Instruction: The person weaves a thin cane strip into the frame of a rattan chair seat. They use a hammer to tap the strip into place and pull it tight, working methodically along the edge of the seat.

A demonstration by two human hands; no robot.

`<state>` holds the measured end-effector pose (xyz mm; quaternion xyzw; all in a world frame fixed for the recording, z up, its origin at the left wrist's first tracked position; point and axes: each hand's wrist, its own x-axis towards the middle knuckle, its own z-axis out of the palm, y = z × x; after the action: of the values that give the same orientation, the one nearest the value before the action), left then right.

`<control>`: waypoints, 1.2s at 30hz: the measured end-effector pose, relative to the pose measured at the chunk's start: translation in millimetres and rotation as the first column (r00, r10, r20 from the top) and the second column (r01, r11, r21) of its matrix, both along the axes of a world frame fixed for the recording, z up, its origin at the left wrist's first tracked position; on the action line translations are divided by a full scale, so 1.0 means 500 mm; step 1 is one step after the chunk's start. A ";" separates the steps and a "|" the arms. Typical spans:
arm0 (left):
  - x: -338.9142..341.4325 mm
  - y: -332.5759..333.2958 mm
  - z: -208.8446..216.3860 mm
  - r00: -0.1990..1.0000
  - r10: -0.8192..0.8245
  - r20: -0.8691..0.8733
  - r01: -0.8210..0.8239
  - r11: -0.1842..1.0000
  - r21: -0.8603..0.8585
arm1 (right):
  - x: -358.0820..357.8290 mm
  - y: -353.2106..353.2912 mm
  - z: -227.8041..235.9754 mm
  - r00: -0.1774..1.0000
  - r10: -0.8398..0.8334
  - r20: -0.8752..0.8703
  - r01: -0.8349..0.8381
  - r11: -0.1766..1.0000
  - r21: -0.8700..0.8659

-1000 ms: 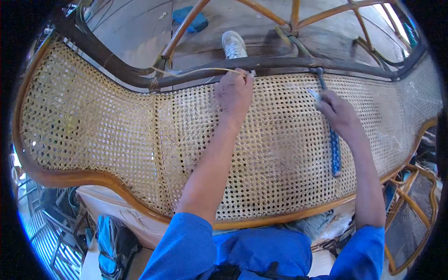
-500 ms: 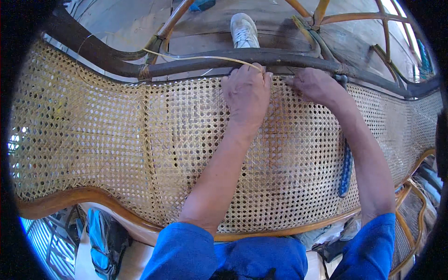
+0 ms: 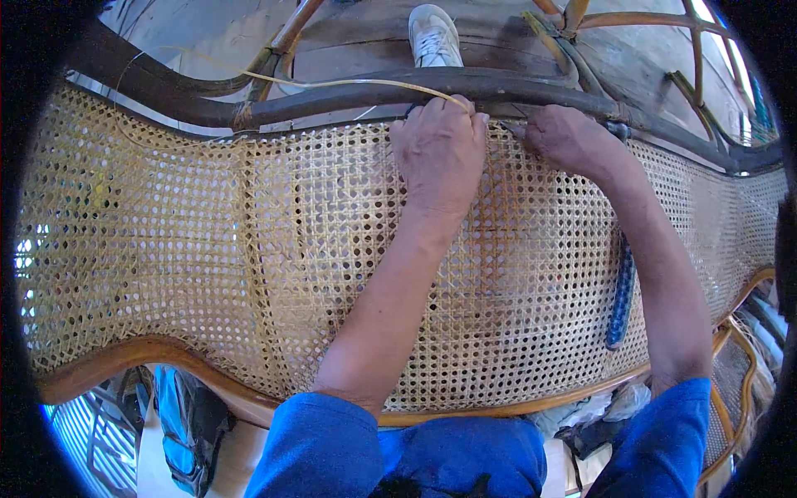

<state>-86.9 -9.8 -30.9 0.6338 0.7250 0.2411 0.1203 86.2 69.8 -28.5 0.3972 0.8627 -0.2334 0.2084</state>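
Observation:
A woven cane panel (image 3: 357, 274) stretches across in front of me, bordered on its far side by a dark rattan rail (image 3: 349, 106). My left hand (image 3: 440, 153) is closed at that far edge, its thumb and fingers pinching a pale cane strip (image 3: 365, 81) that trails off to the left over the rail. Just right of it, my right hand (image 3: 569, 141) is closed around a thin pointed metal tool (image 3: 514, 129), its tip directed at the panel's edge between the hands. The fingers hide the tool's handle.
A hammer with a blue ribbed handle (image 3: 621, 290) lies on the cane, partly covered by my right forearm. Curved rattan pieces (image 3: 639, 21) and a white shoe (image 3: 433, 37) are beyond the rail. A brown rattan border (image 3: 158, 349) runs along the near side, with a blue-black bag (image 3: 178, 432) below.
My right hand has shifted slightly right, away from the left, and the metal tip shows more clearly. My left hand stays on the strip; the view has moved a little.

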 end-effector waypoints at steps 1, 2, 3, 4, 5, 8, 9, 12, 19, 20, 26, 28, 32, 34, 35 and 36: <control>0.002 0.001 -0.003 1.000 -0.002 -0.002 0.002 1.000 0.018 | 0.012 0.001 -0.011 1.000 -0.016 0.000 0.016 1.000 -0.006; 0.003 0.002 -0.005 1.000 -0.004 -0.005 0.004 0.999 0.036 | 0.023 0.002 -0.022 0.999 -0.032 0.000 0.032 0.999 -0.011; 0.002 0.002 -0.007 1.000 -0.003 -0.004 0.003 0.999 0.033 | -0.002 0.006 0.009 0.991 -0.123 0.060 0.128 0.988 -0.088; 0.000 0.001 -0.008 1.000 0.000 -0.005 0.000 1.000 0.031 | -0.020 0.009 0.033 0.971 -0.206 0.125 0.224 0.962 -0.157; -0.002 0.000 -0.010 1.000 0.003 -0.006 -0.003 1.000 0.029 | -0.027 0.010 0.044 0.975 -0.187 0.122 0.207 0.961 -0.185; -0.002 0.001 -0.011 1.000 0.004 -0.024 -0.003 0.998 0.061 | -0.024 0.013 0.049 0.984 -0.155 0.091 0.170 0.967 -0.190; -0.001 0.001 -0.011 1.000 -0.002 -0.023 0.003 0.998 0.068 | -0.024 0.015 0.042 0.986 -0.154 0.063 0.162 0.976 -0.146; -0.003 -0.001 -0.015 1.000 -0.009 -0.025 0.011 0.996 0.094 | -0.052 0.020 0.086 0.952 -0.266 0.151 0.295 0.929 -0.224; -0.003 0.000 -0.017 0.999 -0.023 -0.047 0.028 0.995 0.095 | -0.081 0.039 0.114 0.940 -0.203 0.275 0.259 0.948 -0.186; -0.004 0.000 -0.017 0.998 -0.024 -0.055 0.029 0.995 0.092 | -0.079 0.044 0.109 0.949 -0.161 0.270 0.218 0.956 -0.196; -0.003 -0.003 -0.018 0.999 -0.032 -0.018 0.033 0.997 0.074 | -0.085 0.070 0.117 0.942 -0.136 0.306 0.234 0.921 -0.312; 0.000 -0.002 -0.016 0.999 -0.028 -0.021 0.030 0.995 0.096 | -0.065 0.078 0.098 0.963 -0.118 0.241 0.194 0.928 -0.318; 0.000 -0.002 -0.018 0.999 -0.038 -0.008 0.039 0.990 0.134 | -0.054 0.055 0.067 0.983 -0.097 0.158 0.094 0.995 0.029; -0.006 -0.006 -0.017 1.000 -0.008 -0.005 0.008 0.992 0.129 | -0.095 0.058 0.100 0.951 -0.133 0.280 0.171 0.979 -0.113; -0.009 -0.008 -0.018 1.000 0.008 -0.004 -0.007 0.992 0.128 | -0.110 0.061 0.113 0.929 -0.143 0.341 0.213 0.961 -0.178; -0.005 -0.005 -0.021 1.000 -0.011 0.004 0.011 0.989 0.144 | -0.103 0.068 0.117 0.928 -0.122 0.351 0.209 0.952 -0.223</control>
<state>-89.4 -12.2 -41.2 0.6443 0.7019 0.2938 0.0772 34.9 103.7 29.9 0.4725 0.7406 -0.2895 0.3800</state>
